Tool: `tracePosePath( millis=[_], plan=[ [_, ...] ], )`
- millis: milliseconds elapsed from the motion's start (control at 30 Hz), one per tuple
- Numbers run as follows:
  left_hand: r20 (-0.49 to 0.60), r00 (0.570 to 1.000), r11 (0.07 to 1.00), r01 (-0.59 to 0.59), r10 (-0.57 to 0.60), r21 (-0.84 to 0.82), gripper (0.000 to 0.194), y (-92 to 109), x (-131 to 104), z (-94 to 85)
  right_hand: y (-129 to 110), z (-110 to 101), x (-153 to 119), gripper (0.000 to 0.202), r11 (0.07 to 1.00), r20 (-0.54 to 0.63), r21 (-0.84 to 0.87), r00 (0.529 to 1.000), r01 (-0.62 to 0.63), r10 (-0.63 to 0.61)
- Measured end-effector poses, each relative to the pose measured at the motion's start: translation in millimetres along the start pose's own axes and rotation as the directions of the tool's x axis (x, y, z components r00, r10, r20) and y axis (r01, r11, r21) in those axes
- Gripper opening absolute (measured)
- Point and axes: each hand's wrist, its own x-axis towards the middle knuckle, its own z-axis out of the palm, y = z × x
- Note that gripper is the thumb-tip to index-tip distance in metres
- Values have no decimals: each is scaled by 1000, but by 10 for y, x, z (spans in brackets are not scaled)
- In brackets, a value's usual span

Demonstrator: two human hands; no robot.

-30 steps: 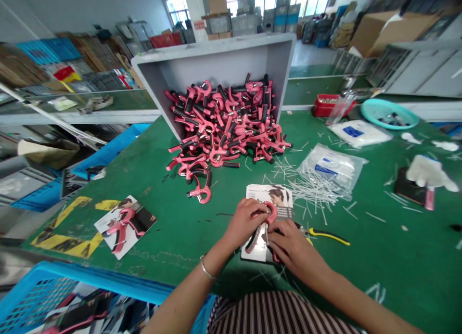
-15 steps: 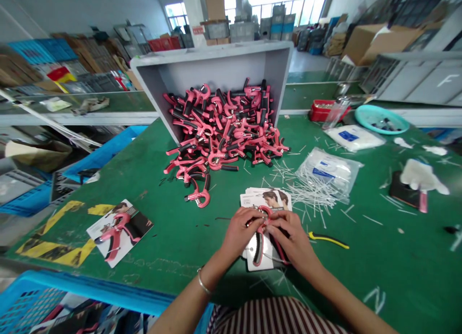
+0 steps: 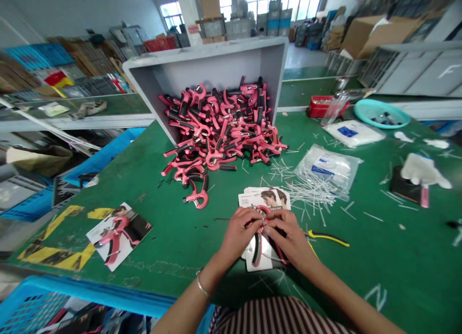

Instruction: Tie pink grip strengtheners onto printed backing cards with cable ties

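Observation:
A pink-and-black hand grip strengthener (image 3: 257, 250) lies on a printed backing card (image 3: 265, 263), on top of a small stack of such cards. My left hand (image 3: 240, 233) is closed on its upper left side, near the metal spring. From the right, my right hand (image 3: 288, 233) is closed on the same strengthener, its thumb and fingertips meeting the left ones. Whether a thin tie is pinched between them is hidden. A white cable tie (image 3: 271, 258) crosses the card below the fingers. Yellow-handled pliers (image 3: 330, 237) lie beside my right hand.
A tipped grey crate (image 3: 212, 67) spills many hand grip strengtheners (image 3: 224, 127) onto the green table. Loose cable ties (image 3: 312, 192) and a plastic bag (image 3: 330, 168) lie right. A carded strengthener (image 3: 119, 235) lies left. A blue basket (image 3: 90, 288) stands at the front left edge.
The camera view has shifted slightly. Both hands stay at the strengthener with only small finger movement, and a bit more of the pliers shows beside my right hand.

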Motion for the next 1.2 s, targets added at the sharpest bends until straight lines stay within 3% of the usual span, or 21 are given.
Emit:
tracePosePath(
  millis=[100, 200, 333, 400, 500, 567, 667, 733, 800, 867, 967, 1067, 1133, 1200],
  plan=[
    [30, 999, 999, -37, 36, 26, 10, 9, -22, -27, -4, 8, 4, 15, 1000, 3, 11, 1000, -14, 14],
    [130, 988, 995, -92, 88, 23, 13, 37, -19, -97, -12, 17, 17, 15, 998, -18, 40, 999, -39, 40],
    [178, 984, 999, 2, -8, 35, 17, 84, 61, -180, -7, 12, 28, 15, 997, 70, 67, 997, -24, 20],
    [136, 990, 995, 17, -31, 99, 16, 151, 89, -186, 4, 11, 22, 13, 997, 82, 73, 997, -6, 0],
    [6, 1000, 984, -20, 20, 175, 15, 385, 34, -175, 22, 32, 23, 12, 997, 1, 74, 1000, 8, -8],
    [-85, 990, 982, -102, 116, 159, 12, 598, -65, -184, 35, 61, 44, 11, 998, -59, 64, 998, 21, -17],
    [-123, 947, 948, -275, 296, 159, 9, 789, -198, -232, 63, 108, 90, 13, 999, -116, 30, 992, 45, -41],
    [-161, 955, 955, -217, 251, 202, 9, 723, -208, -263, 83, 128, 110, 12, 999, -116, 18, 993, 37, -35],
    [-218, 974, 977, -8, 56, 215, 8, 524, -138, -270, 96, 139, 115, 7, 1000, -102, 14, 995, 13, -12],
    [-176, 979, 973, 132, -99, 189, 12, 295, -10, -244, 97, 142, 110, 3, 1000, -98, 13, 995, -3, 5],
    [-48, 990, 980, 140, -135, 144, 9, 99, 205, -166, 86, 139, 106, 3, 1000, -112, 20, 994, -5, 7],
    [41, 993, 990, 106, -111, 97, 7, 117, 363, -118, 84, 130, 114, 4, 999, -110, 37, 994, 2, 2],
    [42, 994, 990, 92, -97, 107, 9, 171, 410, -120, 91, 126, 124, 4, 999, -105, 47, 994, 16, -11],
    [-33, 995, 983, 99, -95, 153, 12, 211, 389, -126, 99, 124, 136, 5, 998, -110, 50, 994, 31, -26]
  ],
)
